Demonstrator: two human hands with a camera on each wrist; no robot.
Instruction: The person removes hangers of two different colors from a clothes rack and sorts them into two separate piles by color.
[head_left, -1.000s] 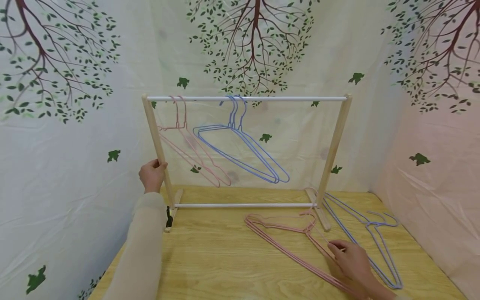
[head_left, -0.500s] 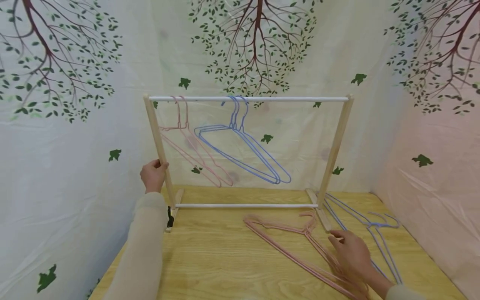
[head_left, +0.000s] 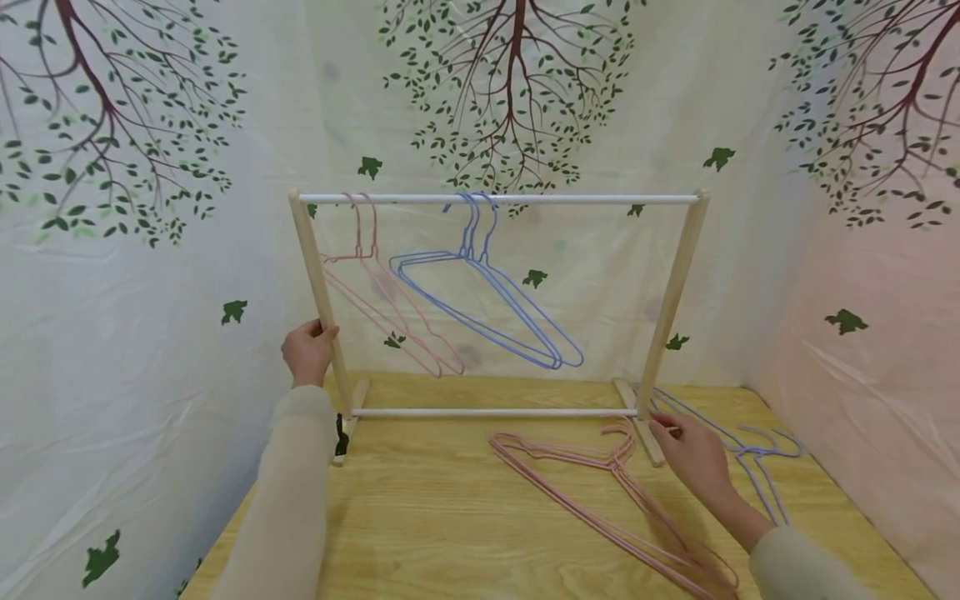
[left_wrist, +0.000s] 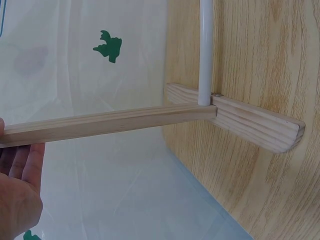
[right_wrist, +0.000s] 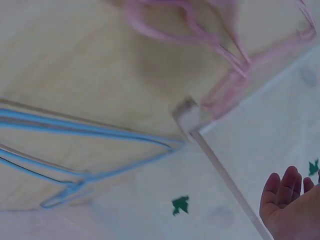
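My left hand (head_left: 307,352) grips the left upright (left_wrist: 105,124) of a small wooden clothes rack with white bars, thumb on one side and fingers on the other. My right hand (head_left: 692,454), its fingers loosely bent and holding nothing, is beside the base of the right upright (head_left: 676,292). On the table in front of the rack lie several pink wire hangers (head_left: 617,463), left of and below that hand. Blue hangers (head_left: 757,452) lie to its right, partly covered by the hand and forearm. Pink hangers (right_wrist: 242,70) look blurred in the right wrist view.
Two pink hangers (head_left: 374,252) hang at the left of the top bar (head_left: 585,199), and three blue ones (head_left: 470,257) near its middle. A lower white bar (head_left: 487,412) joins the wooden feet (head_left: 649,443). Something black (head_left: 342,435) is at the left foot. Leaf-printed cloth surrounds the table.
My right hand has left the pink hangers on the table and moved up to the right upright's base. The pink hangers have shifted slightly. My left hand keeps its grip on the upright.
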